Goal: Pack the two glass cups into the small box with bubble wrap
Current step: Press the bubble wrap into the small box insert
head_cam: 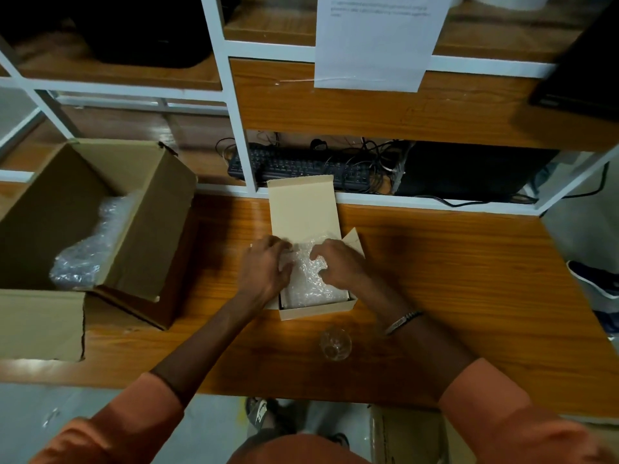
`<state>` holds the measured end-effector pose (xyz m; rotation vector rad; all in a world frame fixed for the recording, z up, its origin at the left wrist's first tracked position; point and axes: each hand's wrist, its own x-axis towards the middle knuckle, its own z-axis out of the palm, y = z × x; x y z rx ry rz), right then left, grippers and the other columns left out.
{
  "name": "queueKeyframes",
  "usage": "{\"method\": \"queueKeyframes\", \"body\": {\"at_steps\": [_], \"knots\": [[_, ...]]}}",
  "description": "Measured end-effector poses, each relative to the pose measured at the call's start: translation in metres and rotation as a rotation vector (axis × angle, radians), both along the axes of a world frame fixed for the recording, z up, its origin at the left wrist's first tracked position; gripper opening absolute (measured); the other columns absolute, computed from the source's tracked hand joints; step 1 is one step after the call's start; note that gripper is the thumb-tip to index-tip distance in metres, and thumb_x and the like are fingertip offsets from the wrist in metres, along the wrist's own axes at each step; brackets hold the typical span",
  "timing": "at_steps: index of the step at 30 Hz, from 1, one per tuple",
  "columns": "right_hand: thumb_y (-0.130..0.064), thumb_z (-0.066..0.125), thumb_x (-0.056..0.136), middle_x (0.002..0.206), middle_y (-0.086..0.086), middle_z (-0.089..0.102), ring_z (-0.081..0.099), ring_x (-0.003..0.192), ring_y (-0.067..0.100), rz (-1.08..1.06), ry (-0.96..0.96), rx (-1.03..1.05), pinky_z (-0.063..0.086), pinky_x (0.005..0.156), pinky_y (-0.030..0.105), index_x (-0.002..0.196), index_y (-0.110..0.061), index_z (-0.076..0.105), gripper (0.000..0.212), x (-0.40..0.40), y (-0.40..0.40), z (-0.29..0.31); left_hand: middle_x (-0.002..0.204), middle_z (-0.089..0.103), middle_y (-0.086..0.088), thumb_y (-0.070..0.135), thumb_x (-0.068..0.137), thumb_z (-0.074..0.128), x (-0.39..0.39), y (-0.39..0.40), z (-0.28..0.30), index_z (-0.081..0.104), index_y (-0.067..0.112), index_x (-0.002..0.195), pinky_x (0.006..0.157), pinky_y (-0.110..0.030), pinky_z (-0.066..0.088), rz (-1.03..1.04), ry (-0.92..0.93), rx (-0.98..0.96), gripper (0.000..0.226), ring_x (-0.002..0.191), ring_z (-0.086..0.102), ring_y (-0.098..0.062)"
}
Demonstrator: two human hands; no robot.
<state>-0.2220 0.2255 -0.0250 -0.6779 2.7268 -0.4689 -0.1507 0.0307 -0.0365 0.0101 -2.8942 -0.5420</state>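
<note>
One head-worn wide-angle view looks steeply down and forward from close above the hands [301, 266], taking in the worktop [435, 262] around them and shelves [335, 105] beyond.

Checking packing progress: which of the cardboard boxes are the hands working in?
The small pale box at the table's middle, where both hands press bubble wrap; the big brown box sits untouched to the left.
</note>
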Motion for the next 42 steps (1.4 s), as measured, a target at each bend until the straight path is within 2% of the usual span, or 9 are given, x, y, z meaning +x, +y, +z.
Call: {"method": "queueKeyframes", "body": {"at_steps": [3,6,12,22,26,29,32,37,42], "knots": [[-0.01,0.078,0.081,0.134,0.001,0.055,0.049,0.129,0.027,0.157,0.148,0.14,0.052,0.098,0.044,0.14,-0.034,0.058,0.067,0.007,-0.002,-0.003,0.147,0.057,-0.01,0.036,0.085,0.077,-0.004,0.014,-0.001,0.059,0.015,0.143,0.112,-0.047,0.04,-0.129,-0.145,-0.251,0.064,0.136,0.051,-0.03],[-0.011,0.075,0.082,0.151,0.009,0.045,0.041,0.141,0.032,0.204,0.124,0.234,0.046,0.108,0.048,0.153,-0.028,0.044,0.079,0.01,-0.003,-0.004,0.156,0.05,-0.012,0.042,0.088,0.071,-0.011,0.018,-0.006,0.051,0.01,0.15,0.123,-0.046,0.028,-0.207,-0.233,-0.408,0.072,0.146,0.043,-0.029],[-0.008,0.067,0.09,0.163,0.015,0.031,0.034,0.148,0.035,0.239,-0.089,0.346,0.042,0.114,0.048,0.16,-0.025,0.033,0.08,0.012,0.003,-0.004,0.162,0.036,-0.021,0.056,0.103,0.044,-0.009,0.015,-0.024,0.026,-0.001,0.16,0.122,-0.047,0.031,-0.337,-0.382,-0.716,0.082,0.149,0.036,-0.037],[-0.004,0.075,0.087,0.163,0.015,0.03,0.037,0.148,0.035,0.223,-0.188,0.267,0.046,0.112,0.042,0.162,-0.024,0.03,0.09,0.009,0.001,-0.024,0.167,0.028,-0.025,0.067,0.101,0.042,-0.013,0.013,-0.029,0.027,-0.006,0.159,0.128,-0.052,0.011,-0.38,-0.443,-0.855,0.094,0.157,0.018,-0.041],[-0.003,0.077,0.082,0.154,0.012,0.041,0.049,0.136,0.034,0.212,-0.178,0.248,0.054,0.1,0.042,0.158,-0.023,0.038,0.087,0.006,-0.003,-0.028,0.163,0.039,-0.021,0.063,0.101,0.048,-0.016,0.018,-0.017,0.042,0.0,0.153,0.126,-0.05,0.018,-0.368,-0.472,-0.811,0.082,0.153,0.029,-0.037],[-0.002,0.074,0.083,0.147,0.01,0.05,0.055,0.13,0.033,0.227,-0.156,0.217,0.055,0.097,0.043,0.153,-0.021,0.047,0.078,0.004,-0.005,-0.017,0.153,0.05,-0.018,0.053,0.101,0.051,-0.018,0.019,-0.003,0.06,0.01,0.138,0.118,-0.049,0.03,-0.357,-0.392,-0.76,0.058,0.144,0.042,-0.033],[-0.003,0.074,0.084,0.138,0.007,0.062,0.06,0.124,0.031,0.151,0.03,0.152,0.056,0.093,0.045,0.141,-0.023,0.061,0.062,0.0,0.001,0.001,0.142,0.056,-0.013,0.044,0.096,0.059,-0.019,0.018,0.014,0.065,0.014,0.131,0.109,-0.046,0.037,-0.314,-0.322,-0.766,0.047,0.13,0.049,-0.03],[-0.003,0.073,0.084,0.125,0.009,0.06,0.058,0.119,0.028,0.216,0.116,0.331,0.053,0.08,0.037,0.126,-0.014,0.066,0.044,-0.001,0.01,0.003,0.148,0.053,-0.013,0.049,0.094,0.062,-0.022,0.015,0.012,0.063,0.013,0.133,0.115,-0.046,0.032,-0.317,-0.383,-0.859,0.054,0.136,0.047,-0.028],[0.0,0.069,0.087,0.134,0.011,0.055,0.056,0.125,0.03,0.253,0.063,0.399,0.053,0.088,0.041,0.131,-0.014,0.061,0.047,0.004,0.007,-0.003,0.158,0.046,-0.017,0.058,0.093,0.064,-0.021,0.013,-0.013,0.049,0.005,0.149,0.123,-0.044,0.029,-0.378,-0.461,-0.82,0.079,0.148,0.04,-0.032]]}}
